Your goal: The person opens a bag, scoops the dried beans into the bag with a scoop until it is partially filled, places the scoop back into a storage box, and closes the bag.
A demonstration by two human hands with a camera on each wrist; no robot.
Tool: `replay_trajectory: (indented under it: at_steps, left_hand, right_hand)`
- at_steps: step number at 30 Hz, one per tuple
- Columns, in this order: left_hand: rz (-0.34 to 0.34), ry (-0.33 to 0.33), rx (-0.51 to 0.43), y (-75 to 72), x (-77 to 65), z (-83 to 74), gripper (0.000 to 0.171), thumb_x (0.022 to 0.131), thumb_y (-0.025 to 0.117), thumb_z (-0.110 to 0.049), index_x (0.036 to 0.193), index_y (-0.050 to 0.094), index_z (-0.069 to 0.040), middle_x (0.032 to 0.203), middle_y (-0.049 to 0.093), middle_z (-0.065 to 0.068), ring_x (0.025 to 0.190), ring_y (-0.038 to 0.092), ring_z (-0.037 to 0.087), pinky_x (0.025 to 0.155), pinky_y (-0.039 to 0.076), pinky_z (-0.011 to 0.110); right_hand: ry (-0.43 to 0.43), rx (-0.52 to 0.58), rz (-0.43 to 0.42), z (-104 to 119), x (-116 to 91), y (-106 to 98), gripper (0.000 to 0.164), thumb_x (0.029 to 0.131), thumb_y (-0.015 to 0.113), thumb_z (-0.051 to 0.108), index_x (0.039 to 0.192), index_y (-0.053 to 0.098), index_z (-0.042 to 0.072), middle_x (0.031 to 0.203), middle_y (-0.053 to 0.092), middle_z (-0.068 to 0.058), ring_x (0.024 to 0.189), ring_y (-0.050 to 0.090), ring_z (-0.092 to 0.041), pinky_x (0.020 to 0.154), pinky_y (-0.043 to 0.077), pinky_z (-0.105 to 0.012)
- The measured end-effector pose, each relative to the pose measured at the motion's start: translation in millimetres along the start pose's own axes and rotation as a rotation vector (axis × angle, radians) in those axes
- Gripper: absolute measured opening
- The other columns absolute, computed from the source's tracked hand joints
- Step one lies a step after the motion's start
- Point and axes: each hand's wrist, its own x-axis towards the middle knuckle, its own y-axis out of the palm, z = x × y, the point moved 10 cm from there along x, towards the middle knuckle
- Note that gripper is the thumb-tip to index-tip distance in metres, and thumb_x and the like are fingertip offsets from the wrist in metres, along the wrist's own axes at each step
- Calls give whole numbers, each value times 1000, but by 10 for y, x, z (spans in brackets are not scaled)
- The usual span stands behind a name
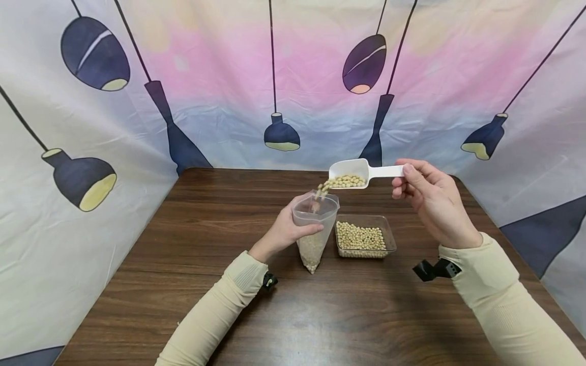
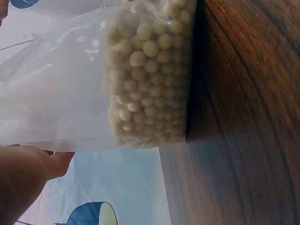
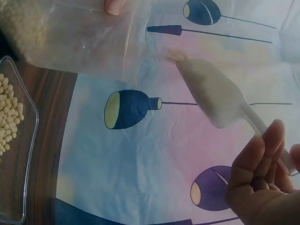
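My right hand [image 1: 432, 198] pinches the handle of a white plastic scoop [image 1: 349, 168], tilted over the mouth of a clear plastic bag [image 1: 316, 223]. Pale yellow soybeans [image 1: 324, 188] slide off the scoop's lip and fall into the bag, while more lie in the scoop. With fingers and thumb around the bag's upper part, my left hand [image 1: 293, 226] holds it upright and its mouth open. In the left wrist view, soybeans [image 2: 150, 79] fill the bag's lower part, close to the tabletop. From the right wrist view the scoop's underside [image 3: 211, 93] shows.
A clear plastic tub [image 1: 390, 239] of soybeans stands right of the bag on the dark wooden table [image 1: 220, 218]. Behind the table hangs a cloth [image 1: 229, 101] printed with lamps. Black straps [image 1: 435, 269] sit at both wrists.
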Motion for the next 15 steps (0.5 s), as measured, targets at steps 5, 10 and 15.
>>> replay_trajectory:
  at_steps: [5,10,15]
  left_hand:
    - [-1,-28,15,-5,-33,-83,76,82,73,2,148,35,-1,134,51,22,113,57,29,92,49,35]
    - [4,-15,7,-2,-36,-88,76,82,72,4,147,34,1,131,53,25,114,57,32,92,49,36]
    - [11,6,-5,4,-35,-106,74,82,71,6,146,34,3,129,53,28,115,56,37,94,49,37]
  right_hand:
    - [-42,-23,-9,72,-10,25,28,99,54,11,122,57,-5,88,63,-11,75,61,-17,70,53,-23]
    - [-67,-54,-24,146,-24,54,28,99,56,11,122,57,-6,88,63,-12,76,62,-17,71,54,-24]
    - [-87,-76,-27,212,-40,82,28,98,56,9,122,57,-7,88,63,-13,77,62,-18,72,54,-25]
